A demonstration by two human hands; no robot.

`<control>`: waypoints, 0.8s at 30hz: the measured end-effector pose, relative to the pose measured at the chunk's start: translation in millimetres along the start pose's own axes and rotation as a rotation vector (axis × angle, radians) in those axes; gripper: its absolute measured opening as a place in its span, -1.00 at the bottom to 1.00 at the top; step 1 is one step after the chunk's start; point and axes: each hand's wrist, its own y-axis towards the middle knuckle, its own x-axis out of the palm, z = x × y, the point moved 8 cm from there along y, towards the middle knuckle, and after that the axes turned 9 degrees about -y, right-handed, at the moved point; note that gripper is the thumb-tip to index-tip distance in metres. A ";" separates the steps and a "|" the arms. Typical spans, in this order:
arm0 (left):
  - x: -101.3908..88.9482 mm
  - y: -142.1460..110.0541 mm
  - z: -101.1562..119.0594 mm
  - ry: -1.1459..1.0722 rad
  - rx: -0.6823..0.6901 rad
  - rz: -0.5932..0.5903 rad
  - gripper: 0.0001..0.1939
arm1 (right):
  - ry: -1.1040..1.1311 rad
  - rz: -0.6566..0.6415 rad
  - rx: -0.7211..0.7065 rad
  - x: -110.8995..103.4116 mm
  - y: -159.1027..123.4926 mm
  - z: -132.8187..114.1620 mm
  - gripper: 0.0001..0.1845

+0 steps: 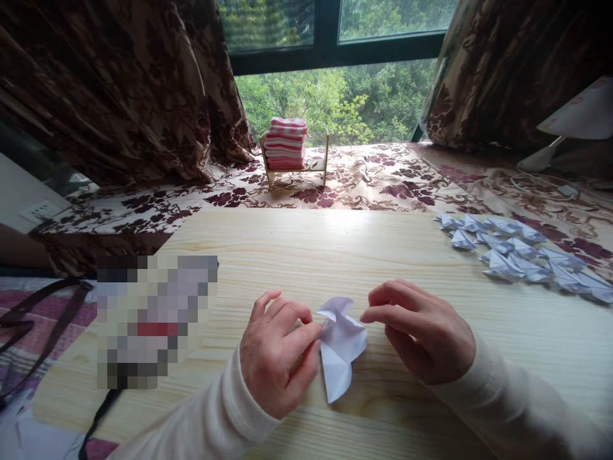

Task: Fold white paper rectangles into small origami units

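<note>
A partly folded sheet of white paper (343, 348) lies on the wooden table between my hands, its flaps raised and a pointed end toward me. My left hand (281, 354) pinches its left edge between thumb and index finger. Just off the paper's right side hovers my right hand (421, 332), fingers loosely bent and apart, holding nothing visible. Several finished-looking folded paper pieces (520, 249) sit in rows at the table's far right.
A pixelated object (163, 319) rests on the left of the table (306, 243), with a dark strap (103, 409) hanging from it. Beyond the far edge, a small wooden rack (326, 160) bears folded red-and-white cloths (286, 144). A lamp (575, 115) stands at back right.
</note>
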 end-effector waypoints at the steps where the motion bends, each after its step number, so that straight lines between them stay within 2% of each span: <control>1: -0.1 -0.1 0.0 -0.002 0.002 0.002 -0.81 | 0.000 -0.002 0.000 0.2 -0.1 0.0 -0.72; 17: 3.3 -0.6 0.4 0.014 -0.008 -0.045 -0.79 | -0.017 -0.026 -0.011 6.2 -1.4 0.9 -0.68; 24: 18.9 -2.3 0.4 0.081 -0.048 -0.184 -0.68 | -0.092 -0.193 -0.066 24.9 -1.2 -6.4 -0.76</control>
